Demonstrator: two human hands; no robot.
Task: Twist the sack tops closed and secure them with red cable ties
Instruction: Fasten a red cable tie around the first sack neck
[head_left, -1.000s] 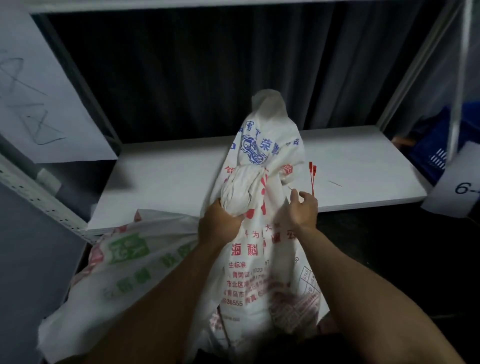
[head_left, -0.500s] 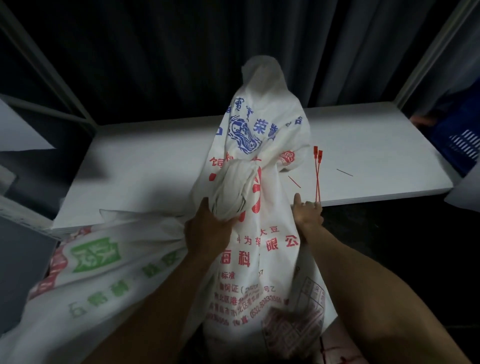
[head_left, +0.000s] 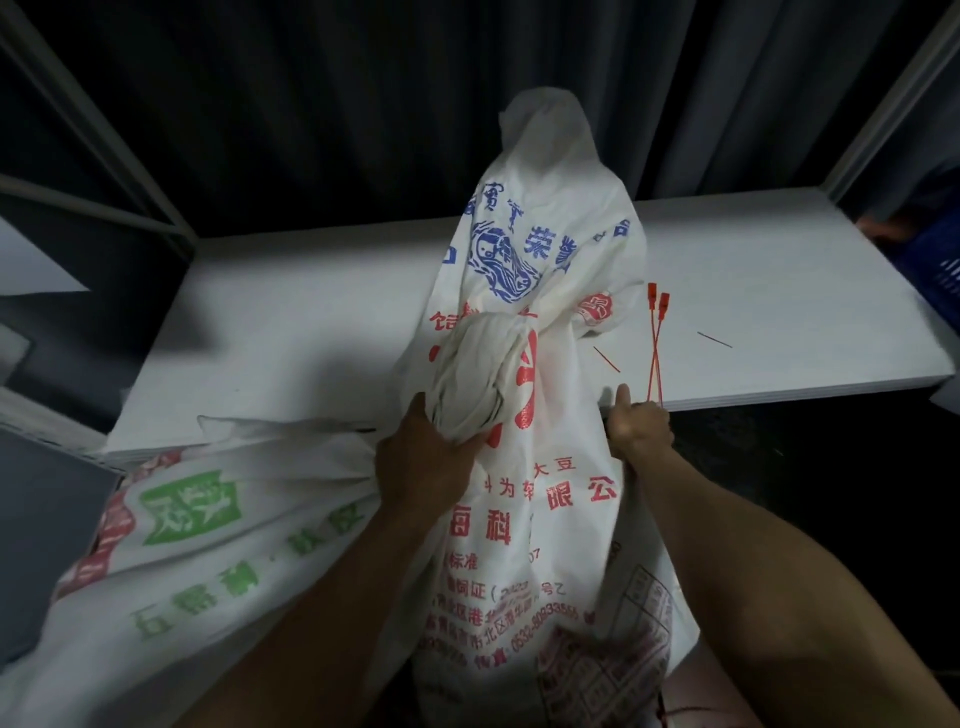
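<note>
Partly hidden: left hand (head_left: 421, 460) fingers clutch bunched sack (head_left: 540, 291); right hand (head_left: 641, 431) fingers behind sack, grip unclear.

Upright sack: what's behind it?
Seen: white shelf and dark curtain; red cable ties lie right of the upright sack. Shelf patch directly behind it is covered.

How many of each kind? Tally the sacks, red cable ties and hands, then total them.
Sacks: 2 (red-printed sack, green-printed sack)
Red cable ties: 2
Hands: 2 (left hand, right hand)
Total: 6
</note>
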